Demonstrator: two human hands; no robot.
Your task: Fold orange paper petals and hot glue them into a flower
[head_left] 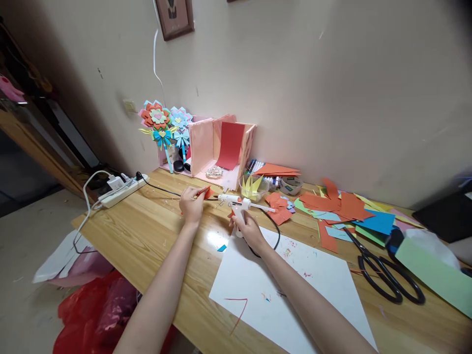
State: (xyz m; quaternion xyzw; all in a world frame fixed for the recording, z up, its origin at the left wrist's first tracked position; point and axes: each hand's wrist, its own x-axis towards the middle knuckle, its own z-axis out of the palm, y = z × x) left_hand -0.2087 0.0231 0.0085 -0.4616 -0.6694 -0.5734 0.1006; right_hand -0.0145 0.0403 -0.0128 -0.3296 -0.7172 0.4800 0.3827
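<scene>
Red 7-like strokes (241, 299) are marking the sheet (328, 275); above its far-left corner the right hand (251, 232) is wrapping tightly round a glue gun (228, 198) — nozzle pointing left, long axis roughly following the table's (140, 226) back edge — while the left hand (191, 204) is pinching orange paper (207, 192).

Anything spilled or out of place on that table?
A bent red line oddly runs off the white sheet onto the table; drawn or loose strand, I can't tell. Coloured flecks also litter the sheet.
</scene>
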